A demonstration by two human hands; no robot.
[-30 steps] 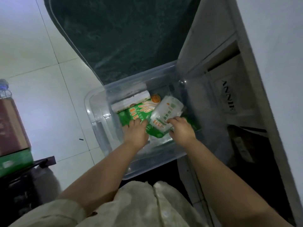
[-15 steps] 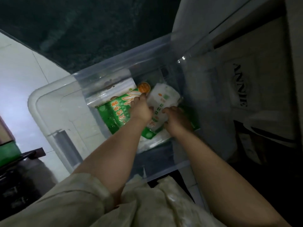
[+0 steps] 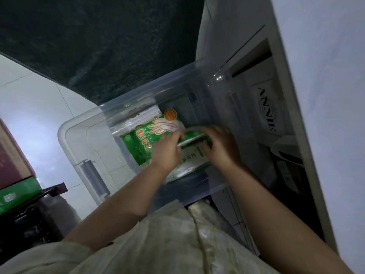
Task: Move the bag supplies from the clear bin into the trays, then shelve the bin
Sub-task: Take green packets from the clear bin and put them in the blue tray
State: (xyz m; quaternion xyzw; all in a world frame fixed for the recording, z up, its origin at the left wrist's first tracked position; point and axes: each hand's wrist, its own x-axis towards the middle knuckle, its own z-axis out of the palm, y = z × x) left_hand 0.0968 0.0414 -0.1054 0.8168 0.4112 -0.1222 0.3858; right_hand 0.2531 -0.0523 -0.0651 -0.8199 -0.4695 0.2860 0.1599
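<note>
The clear plastic bin (image 3: 79, 139) sits on the floor in front of me, holding flat packs of bag supplies. A green glove pack (image 3: 142, 139) with an orange sticker lies at the bin's middle. Over it, both my hands grip a thin green-and-white pack (image 3: 194, 138) seen edge-on. My left hand (image 3: 167, 149) holds its left end and my right hand (image 3: 221, 147) holds its right end. More clear and white packs (image 3: 189, 161) lie underneath, partly hidden by my hands. No trays are in view.
A dark green mat (image 3: 98, 46) lies beyond the bin. White shelving (image 3: 316, 95) stands on the right with a white "ANNIE" bag (image 3: 266, 113) inside. Stacked boxes (image 3: 13, 175) sit at the left edge. White floor tiles (image 3: 29, 107) surround the bin.
The white pack I was touching has been turned on edge and lifted slightly between both hands. My view has dropped closer to the bin.
</note>
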